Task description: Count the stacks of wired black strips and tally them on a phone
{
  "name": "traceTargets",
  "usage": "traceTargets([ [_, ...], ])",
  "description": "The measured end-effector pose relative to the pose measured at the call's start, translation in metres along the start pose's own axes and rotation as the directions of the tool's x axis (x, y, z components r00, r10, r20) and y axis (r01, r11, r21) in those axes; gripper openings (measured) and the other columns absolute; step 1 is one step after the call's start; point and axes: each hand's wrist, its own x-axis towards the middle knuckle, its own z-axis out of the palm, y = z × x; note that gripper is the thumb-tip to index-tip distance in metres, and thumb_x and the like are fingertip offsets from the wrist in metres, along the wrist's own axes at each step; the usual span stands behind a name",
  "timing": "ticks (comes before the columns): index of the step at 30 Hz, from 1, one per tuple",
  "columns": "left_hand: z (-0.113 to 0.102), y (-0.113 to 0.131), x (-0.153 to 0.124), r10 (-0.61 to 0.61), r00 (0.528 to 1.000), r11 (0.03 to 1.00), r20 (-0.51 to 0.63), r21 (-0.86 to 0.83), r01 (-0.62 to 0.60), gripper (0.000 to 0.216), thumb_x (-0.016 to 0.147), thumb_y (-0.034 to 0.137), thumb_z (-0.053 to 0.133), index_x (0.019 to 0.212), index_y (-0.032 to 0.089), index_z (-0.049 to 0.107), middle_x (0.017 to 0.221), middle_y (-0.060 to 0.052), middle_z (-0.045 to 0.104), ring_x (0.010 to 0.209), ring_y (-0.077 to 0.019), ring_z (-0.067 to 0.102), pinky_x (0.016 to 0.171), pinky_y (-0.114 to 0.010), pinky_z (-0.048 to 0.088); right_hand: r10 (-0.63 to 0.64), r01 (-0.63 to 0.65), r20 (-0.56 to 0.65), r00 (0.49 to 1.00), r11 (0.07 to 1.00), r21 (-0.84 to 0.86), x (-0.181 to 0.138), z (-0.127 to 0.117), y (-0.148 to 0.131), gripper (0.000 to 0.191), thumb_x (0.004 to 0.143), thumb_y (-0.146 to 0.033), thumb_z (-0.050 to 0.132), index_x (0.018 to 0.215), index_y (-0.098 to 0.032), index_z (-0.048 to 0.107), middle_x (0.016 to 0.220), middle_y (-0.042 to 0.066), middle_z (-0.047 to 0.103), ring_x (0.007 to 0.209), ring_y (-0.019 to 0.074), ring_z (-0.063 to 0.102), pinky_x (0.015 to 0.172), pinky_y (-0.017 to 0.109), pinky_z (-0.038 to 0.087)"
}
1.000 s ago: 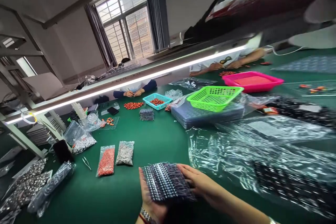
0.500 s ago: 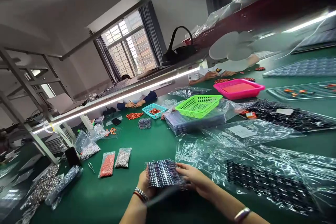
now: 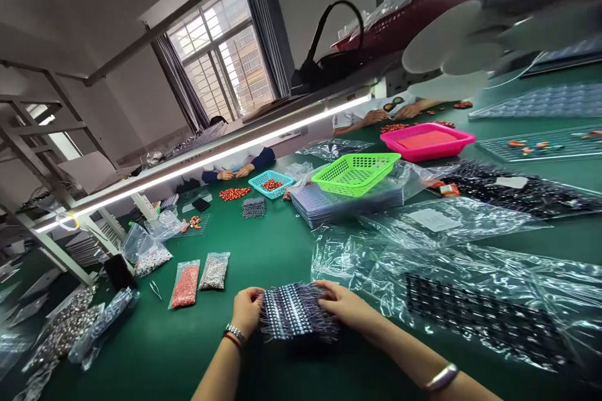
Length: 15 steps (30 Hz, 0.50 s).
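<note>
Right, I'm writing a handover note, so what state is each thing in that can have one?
Dark fringed rectangular bundle with pale bead-like rows: held between left hand and right hand
Turquoise plastic basket: holding orange-red pieces
Lime-green plastic basket: resting on stacked clear plastic trays
Long white tube light: lit
Dark grey fabric curtains: drawn aside
Clear plastic bag of coral-pink pieces: lying flat

Bristly panel (image 3: 292, 312): rough fringe, glossy dotted face. Tabletop (image 3: 266, 244): smooth, low sheen. Lime basket (image 3: 345, 188): smooth moulded plastic. Clear sheeting (image 3: 350, 254): thin plastic — crinkled, highly glossy. Bangle (image 3: 443, 377): metal — polished.
</note>
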Motion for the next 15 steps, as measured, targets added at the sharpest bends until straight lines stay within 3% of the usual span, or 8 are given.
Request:
traceTargets([
  [4,-0.006,-0.001,-0.004,0.126,0.992,0.963,-0.011,0.241,-0.12,0.024,0.076,0.011,0.052,0.092,0.018,0.069,0.092,-0.007,0.065,0.089,-0.0206,0.058,0.086,-0.034,0.041,-0.052,0.03,-0.098,0.994,0.978,-0.207,0.003,-0.012,0.002,0.031,0.07,-0.01,0.059,0.099,-0.016,0.065,0.081,0.004,0.068,0.075,0.0227,0.065,0.069,0.03,0.05],
  [10,-0.013,-0.002,-0.002,0.218,0.971,0.875,0.099,0.42,-0.239,0.029,0.082,0.019,0.047,0.102,0.023,0.068,0.093,-0.006,0.058,0.082,-0.02,0.057,0.08,-0.032,0.043,-0.2,0.084,-0.23,0.952,0.898,-0.432,-0.009,-0.02,0.001,0.028,0.072,-0.024,0.059,0.099,-0.022,0.067,0.094,0.007,0.064,0.086,0.0276,0.06,0.079,0.037,0.048],
  [15,-0.016,-0.007,0.002,0.258,0.946,0.854,0.196,0.412,-0.318,0.03,0.086,0.02,0.042,0.105,0.024,0.066,0.092,-0.005,0.058,0.082,-0.0178,0.058,0.079,-0.028,0.045,-0.426,0.288,-0.114,0.898,0.763,-0.578,-0.022,-0.006,-0.007,0.032,0.084,-0.04,0.048,0.107,-0.025,0.064,0.111,0.008,0.062,0.106,0.0304,0.054,0.094,0.045,0.043],
])
